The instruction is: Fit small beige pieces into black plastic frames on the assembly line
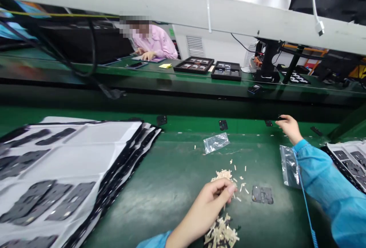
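My left hand (210, 200) is closed in a pinch between two heaps of small pale strips. One heap of pale strips (223, 174) lies just beyond its fingers, the other pile of strips (221, 234) nearer to me. Whatever its fingertips hold is hidden. At the back of the green bench, my right hand (289, 128) pinches a small dark piece too small to name. A small black plate (268, 123) lies just left of those fingers. On the bench right of my left hand is a flat dark plastic plate (262, 194) with cut-outs.
White trays (85, 145) of dark plates are stacked on the left; another tray (345, 147) stands right. Two clear zip bags (216, 143) (290, 166) lie between. A blue coiled cord (304, 198) hangs by my right sleeve. Across the shelf, a person (156, 42) in pink works.
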Demonstrator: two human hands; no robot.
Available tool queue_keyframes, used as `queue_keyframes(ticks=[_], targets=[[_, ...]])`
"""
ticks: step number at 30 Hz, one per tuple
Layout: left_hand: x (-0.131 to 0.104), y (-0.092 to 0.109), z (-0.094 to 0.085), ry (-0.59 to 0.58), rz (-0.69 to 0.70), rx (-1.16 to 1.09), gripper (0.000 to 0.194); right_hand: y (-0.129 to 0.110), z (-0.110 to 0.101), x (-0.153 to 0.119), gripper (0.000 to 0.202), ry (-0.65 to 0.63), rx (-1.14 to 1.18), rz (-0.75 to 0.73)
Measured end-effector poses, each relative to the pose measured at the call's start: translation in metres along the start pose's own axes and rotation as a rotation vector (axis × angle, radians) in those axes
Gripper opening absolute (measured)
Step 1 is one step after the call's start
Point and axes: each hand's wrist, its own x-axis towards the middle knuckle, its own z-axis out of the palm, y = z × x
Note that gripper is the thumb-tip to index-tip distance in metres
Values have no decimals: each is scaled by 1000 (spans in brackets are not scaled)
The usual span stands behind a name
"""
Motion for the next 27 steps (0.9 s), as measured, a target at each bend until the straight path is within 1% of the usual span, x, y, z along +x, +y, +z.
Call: queue_keyframes(ticks=[1,3,6,9,12,17,23,27], targets=[[1,-1,0,0,7,10,45,6,8,8,36,13,-59,17],[2,-4,0,-4,14,23,45,15,23,20,30,31,-170,52],[4,-9,0,-7,21,37,45,21,42,32,32,50,-306,103],[6,-12,0,-19,13,32,43,23,53,41,34,59,-398,143],[6,-12,0,-12,2,20,41,27,53,49,33,49,-456,155],[6,-7,1,7,7,2,43,39,46,62,35,41,-521,152],[7,-8,3,17,2,-38,46,47,42,76,32,19,-509,115],[8,-13,3,34,13,-24,48,48,46,77,33,16,-500,116]])
